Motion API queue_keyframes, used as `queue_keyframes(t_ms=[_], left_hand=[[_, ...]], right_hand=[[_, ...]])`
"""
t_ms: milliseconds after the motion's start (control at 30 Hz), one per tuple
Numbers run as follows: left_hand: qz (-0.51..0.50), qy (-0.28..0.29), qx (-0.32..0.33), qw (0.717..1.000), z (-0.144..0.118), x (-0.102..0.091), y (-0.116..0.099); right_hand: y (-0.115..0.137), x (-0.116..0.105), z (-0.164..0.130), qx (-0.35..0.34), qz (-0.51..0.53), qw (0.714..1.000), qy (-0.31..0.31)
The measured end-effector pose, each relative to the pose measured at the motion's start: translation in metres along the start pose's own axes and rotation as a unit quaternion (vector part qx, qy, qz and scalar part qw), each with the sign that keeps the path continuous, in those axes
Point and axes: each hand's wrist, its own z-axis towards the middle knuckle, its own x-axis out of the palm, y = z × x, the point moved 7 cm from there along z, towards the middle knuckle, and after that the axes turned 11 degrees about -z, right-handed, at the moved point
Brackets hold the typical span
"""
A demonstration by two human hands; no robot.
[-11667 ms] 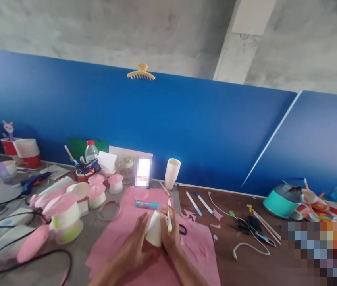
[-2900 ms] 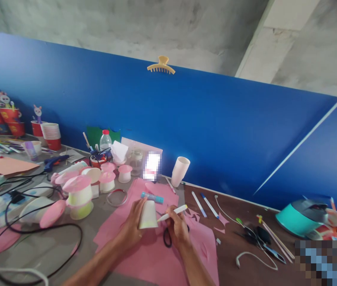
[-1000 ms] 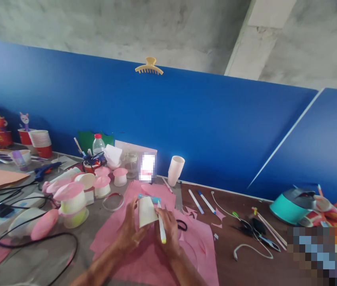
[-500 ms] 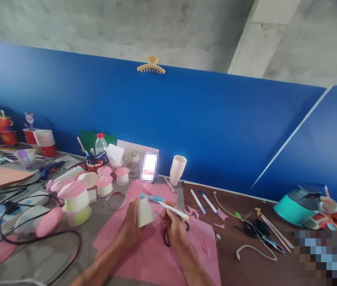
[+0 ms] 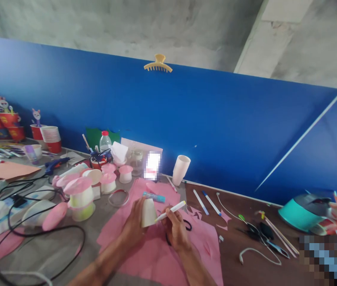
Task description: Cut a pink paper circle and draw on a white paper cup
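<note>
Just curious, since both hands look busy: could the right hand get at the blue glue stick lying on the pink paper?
Probably yes. The glue stick lies uncovered just beyond the right hand, but that hand already holds a white marker.

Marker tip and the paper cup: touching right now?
Touching: the head view shows the marker tip meeting the paper cup held by the left hand.

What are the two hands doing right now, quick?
Left hand: closed around a white paper cup, held upside down over the pink paper.
Right hand: closed on a white marker, its tip at the cup.
</note>
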Motion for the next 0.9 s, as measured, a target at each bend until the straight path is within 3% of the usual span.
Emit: queue_keyframes(t_ms=[333,533,900], left_hand=[[-0.014,0.002,-0.007,1.000,0.002,-0.001,-0.005],[-0.036,-0.007,-0.008,0.999,0.000,-0.001,-0.003],[-0.061,0.006,-0.030,0.998,0.002,-0.001,-0.006]], right_hand=[[0.009,0.006,-0.003,-0.055,-0.109,0.992,0.013],[0.008,-0.003,-0.001,-0.036,-0.052,0.997,-0.046],[0.008,0.007,-0.007,-0.021,-0.061,0.998,0.000]])
